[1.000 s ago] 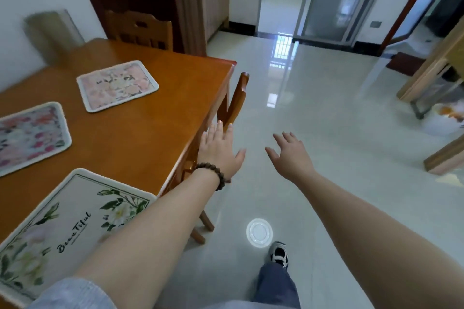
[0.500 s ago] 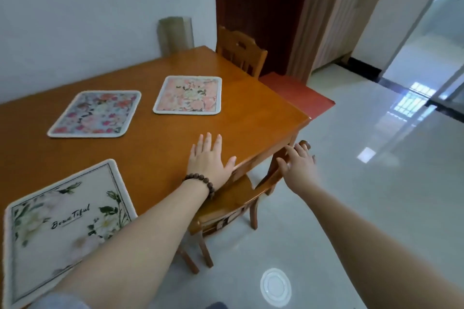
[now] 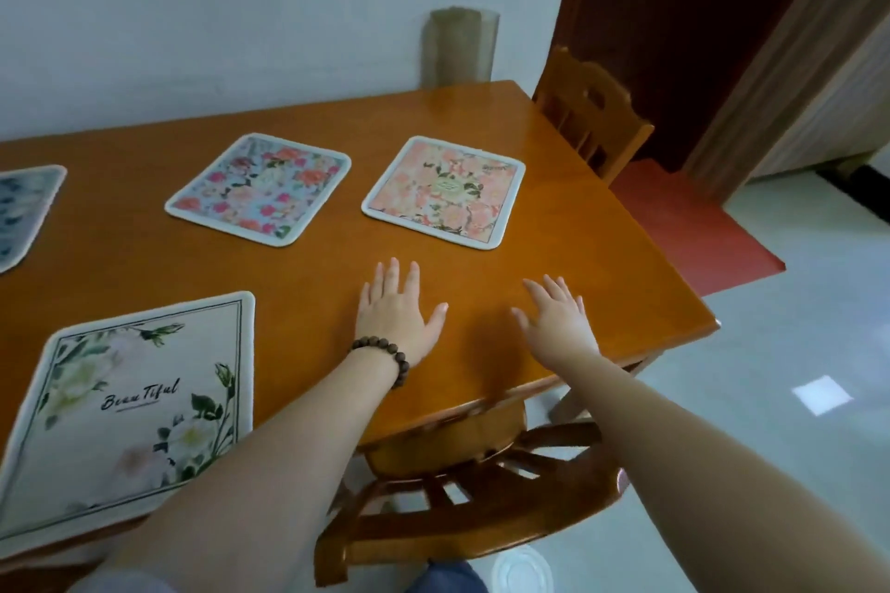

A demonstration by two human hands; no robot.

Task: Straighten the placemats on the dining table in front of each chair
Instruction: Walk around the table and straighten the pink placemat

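Several placemats lie on the orange wooden table (image 3: 602, 265). A peach floral placemat (image 3: 445, 192) sits askew near the far right end. Left of it lies a blue-and-pink floral placemat (image 3: 260, 190), also turned. A white placemat (image 3: 130, 404) printed "Beautiful" lies at the near left, and a blue-grey placemat (image 3: 21, 212) shows at the left edge. My left hand (image 3: 395, 315), with a bead bracelet, rests flat on bare wood, fingers spread. My right hand (image 3: 558, 320) hovers open just right of it, holding nothing. Both are nearer than the peach mat, not touching it.
A wooden chair (image 3: 462, 491) is tucked under the near edge below my arms. Another chair (image 3: 590, 111) stands at the table's far right end by a dark door. A rolled greyish object (image 3: 460, 46) leans against the white wall. A red mat (image 3: 693, 226) lies on the tiled floor.
The view swung left from the floor and chair onto the table. My right hand moved from the chair back up over the tabletop. My left hand slid further onto the table.
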